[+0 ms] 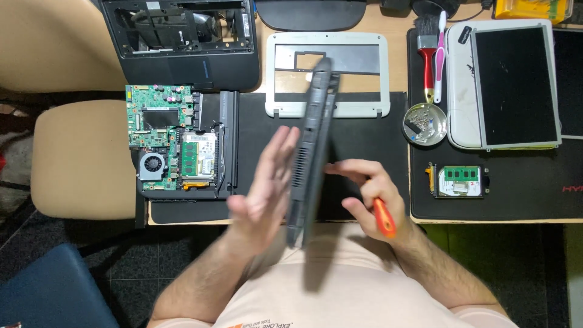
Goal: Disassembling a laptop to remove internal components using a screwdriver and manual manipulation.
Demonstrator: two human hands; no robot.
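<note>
Right now I am holding a dark laptop shell (313, 146) on edge between my hands, above the table (388, 73) and just in front of my chest; it is blurred, standing nearly upright. My left hand (267, 188) is lying open and flat against its left face, fingers spread. My right hand (370, 197) is pressing fingertips to its right side while gripping an orange-handled screwdriver (384, 217) in the palm.

Behind the shell a white screen bezel (328, 73) is lying flat, partly on a black mat (364, 140). To my left a green motherboard (170, 143) with a small fan is sitting in a dark case half, and beyond it another black case half (182, 42) is lying open. To my right a round metal dish (425, 123) is holding screws, near a red-handled brush (428, 54). A screen panel (510, 85) in a white lid and a small drive (460, 181) are resting further right.
</note>
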